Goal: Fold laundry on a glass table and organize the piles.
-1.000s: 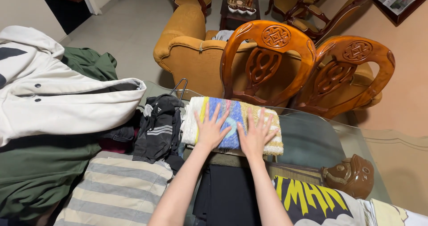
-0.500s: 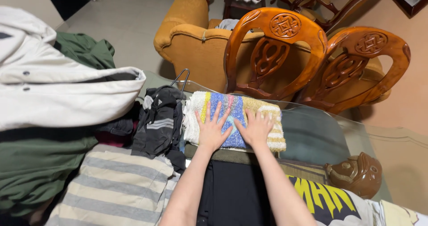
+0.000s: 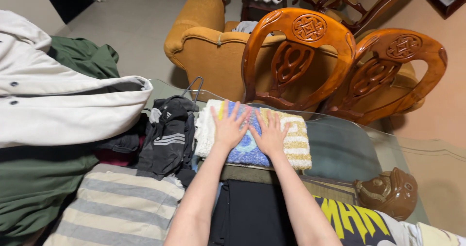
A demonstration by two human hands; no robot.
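Far to the left of the fingers lies a white hooded jacket (image 3: 63,107), draped over a dark green garment (image 3: 34,183) that spreads toward the near edge. Nearer, below and left of the fingers, a grey and cream striped cloth (image 3: 116,209) lies flat. Just left of the left fingertips sits a crumpled black garment with white stripes (image 3: 167,139), with a thin metal hanger hook (image 3: 194,86) rising behind it.

The left hand (image 3: 227,129) lies palm down on a folded fluffy towel (image 3: 296,144) in cream, blue, yellow and pink bands. Its fingers (image 3: 226,110) are spread wide and straight, reaching to the towel's far edge, gripping nothing. Just beside it, the right hand (image 3: 269,135) presses flat on the same towel, fingers (image 3: 279,120) fanned apart and extended; the two thumbs nearly meet over the blue band. The towel rests on the glass table (image 3: 388,153), directly under both palms, with its right end bare beyond the right fingers.

Below the wrists, between the forearms, lies a black folded cloth (image 3: 247,212). Right of the right forearm is a black shirt with yellow lettering (image 3: 349,221), and beyond it a brown carved wooden figure (image 3: 388,192). Beyond the fingertips stand two carved wooden chairs (image 3: 310,56) and a mustard armchair (image 3: 208,47).
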